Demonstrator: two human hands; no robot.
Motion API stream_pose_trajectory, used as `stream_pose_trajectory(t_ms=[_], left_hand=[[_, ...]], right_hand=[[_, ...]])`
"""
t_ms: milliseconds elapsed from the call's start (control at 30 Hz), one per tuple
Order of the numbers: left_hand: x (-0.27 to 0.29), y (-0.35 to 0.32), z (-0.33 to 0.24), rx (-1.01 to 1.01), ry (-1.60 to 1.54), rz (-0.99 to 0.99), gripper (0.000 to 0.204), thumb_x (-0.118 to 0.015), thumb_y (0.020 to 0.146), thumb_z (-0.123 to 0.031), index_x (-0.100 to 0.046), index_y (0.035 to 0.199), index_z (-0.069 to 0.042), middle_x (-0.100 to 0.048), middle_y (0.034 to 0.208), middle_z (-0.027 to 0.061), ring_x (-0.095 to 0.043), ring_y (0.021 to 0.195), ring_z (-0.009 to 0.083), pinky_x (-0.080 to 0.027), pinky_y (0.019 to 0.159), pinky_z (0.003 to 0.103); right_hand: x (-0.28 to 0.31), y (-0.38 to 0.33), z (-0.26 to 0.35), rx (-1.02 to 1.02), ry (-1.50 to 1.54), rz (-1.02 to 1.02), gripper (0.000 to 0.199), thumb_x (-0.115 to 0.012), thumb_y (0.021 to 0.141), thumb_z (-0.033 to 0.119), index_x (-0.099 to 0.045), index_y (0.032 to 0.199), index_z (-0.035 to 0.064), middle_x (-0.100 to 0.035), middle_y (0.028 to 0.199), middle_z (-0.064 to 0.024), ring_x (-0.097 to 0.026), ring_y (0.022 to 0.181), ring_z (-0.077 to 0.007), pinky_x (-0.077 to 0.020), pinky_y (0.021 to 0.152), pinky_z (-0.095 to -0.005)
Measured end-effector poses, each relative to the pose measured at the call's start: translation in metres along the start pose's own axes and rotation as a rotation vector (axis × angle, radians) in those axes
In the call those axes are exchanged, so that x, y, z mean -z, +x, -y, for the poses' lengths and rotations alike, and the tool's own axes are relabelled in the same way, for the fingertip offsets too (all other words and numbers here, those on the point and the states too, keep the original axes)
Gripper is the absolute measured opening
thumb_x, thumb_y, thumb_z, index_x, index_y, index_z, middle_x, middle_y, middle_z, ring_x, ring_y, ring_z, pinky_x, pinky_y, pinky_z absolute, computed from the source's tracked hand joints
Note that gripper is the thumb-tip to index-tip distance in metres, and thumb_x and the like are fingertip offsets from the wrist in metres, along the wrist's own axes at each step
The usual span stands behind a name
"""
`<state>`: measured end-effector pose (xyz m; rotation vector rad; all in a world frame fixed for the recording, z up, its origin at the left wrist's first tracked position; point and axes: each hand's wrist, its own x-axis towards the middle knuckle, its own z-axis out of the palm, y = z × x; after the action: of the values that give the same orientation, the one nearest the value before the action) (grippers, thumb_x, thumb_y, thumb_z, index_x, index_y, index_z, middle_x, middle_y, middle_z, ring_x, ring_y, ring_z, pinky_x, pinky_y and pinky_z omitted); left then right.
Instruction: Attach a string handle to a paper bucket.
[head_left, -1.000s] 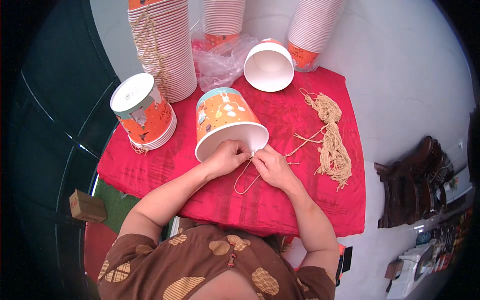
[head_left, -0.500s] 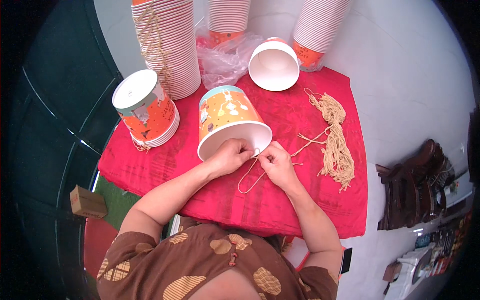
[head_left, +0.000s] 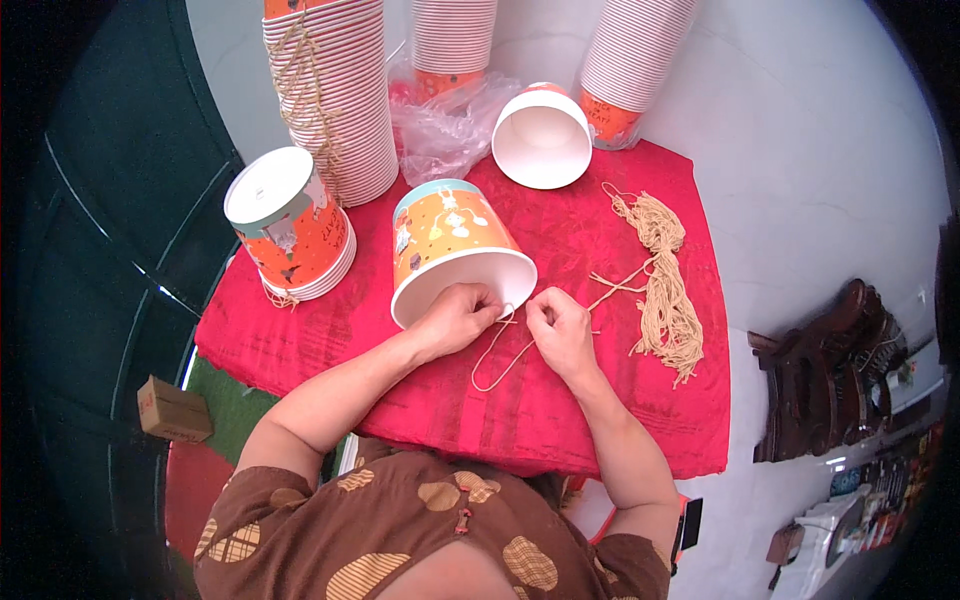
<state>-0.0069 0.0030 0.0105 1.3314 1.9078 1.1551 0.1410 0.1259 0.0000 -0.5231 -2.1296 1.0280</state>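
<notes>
An orange paper bucket (head_left: 452, 240) lies on its side on the red cloth (head_left: 600, 400), its white mouth facing me. My left hand (head_left: 455, 318) rests at the rim of that bucket, fingers pinched on a beige string. My right hand (head_left: 560, 328) is just right of it, pinching the same string (head_left: 497, 355), which hangs in a loop toward me. A bundle of beige strings (head_left: 662, 280) lies on the cloth to the right of my right hand.
A short stack of orange buckets (head_left: 288, 225) stands upside down at the left. Tall bucket stacks (head_left: 335, 90) line the back, with a clear plastic bag (head_left: 445, 125) and a bucket on its side (head_left: 543, 137). A cardboard box (head_left: 172, 410) sits on the floor at the left.
My right hand has pulled slightly to the right, away from the bucket rim, and the string loop now hangs between both hands. The bucket has stayed in place.
</notes>
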Motion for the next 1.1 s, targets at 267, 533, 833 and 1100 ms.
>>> stream_pose_trajectory(t_ms=[267, 533, 833, 1100], left_hand=[[-0.004, 0.002, 0.009, -0.042, -0.030, -0.015, 0.018, -0.060, 0.092, -0.015, -0.064, 0.087, 0.002, -0.059, 0.071, 0.0039, -0.051, 0.068, 0.0114, -0.044, 0.062, 0.031], [-0.003, 0.001, 0.005, -0.025, -0.005, -0.022, 0.020, -0.061, 0.091, -0.016, -0.065, 0.085, 0.003, -0.058, 0.070, 0.0048, -0.052, 0.067, 0.0123, -0.044, 0.061, 0.031], [-0.003, 0.001, 0.006, -0.028, -0.005, -0.026, 0.020, -0.061, 0.090, -0.016, -0.066, 0.088, 0.003, -0.061, 0.072, 0.0067, -0.054, 0.069, 0.0136, -0.045, 0.063, 0.032], [-0.003, 0.001, 0.007, -0.016, 0.001, -0.020, 0.020, -0.061, 0.090, -0.016, -0.065, 0.088, 0.003, -0.061, 0.072, 0.0069, -0.054, 0.069, 0.0137, -0.045, 0.064, 0.033]], right_hand=[[-0.002, -0.007, 0.008, -0.047, 0.099, 0.097, 0.010, -0.064, 0.083, 0.008, -0.067, 0.082, -0.0017, -0.059, 0.061, -0.0125, -0.058, 0.056, -0.0141, -0.0452, 0.052, -0.0312], [0.005, -0.004, 0.003, -0.050, 0.009, 0.208, 0.014, -0.064, 0.081, 0.011, -0.066, 0.077, -0.0029, -0.064, 0.075, -0.0166, -0.064, 0.066, -0.0283, -0.0498, 0.060, -0.0388], [0.015, -0.002, 0.006, 0.133, -0.510, 0.092, 0.012, -0.064, 0.080, 0.013, -0.067, 0.075, 0.0022, -0.059, 0.082, -0.0159, -0.063, 0.071, -0.0341, -0.0525, 0.064, -0.0461], [0.011, -0.007, 0.013, 0.099, -0.403, 0.212, 0.012, -0.066, 0.080, 0.015, -0.066, 0.080, 0.0027, -0.059, 0.082, -0.0159, -0.063, 0.071, -0.0347, -0.0522, 0.063, -0.0465]])
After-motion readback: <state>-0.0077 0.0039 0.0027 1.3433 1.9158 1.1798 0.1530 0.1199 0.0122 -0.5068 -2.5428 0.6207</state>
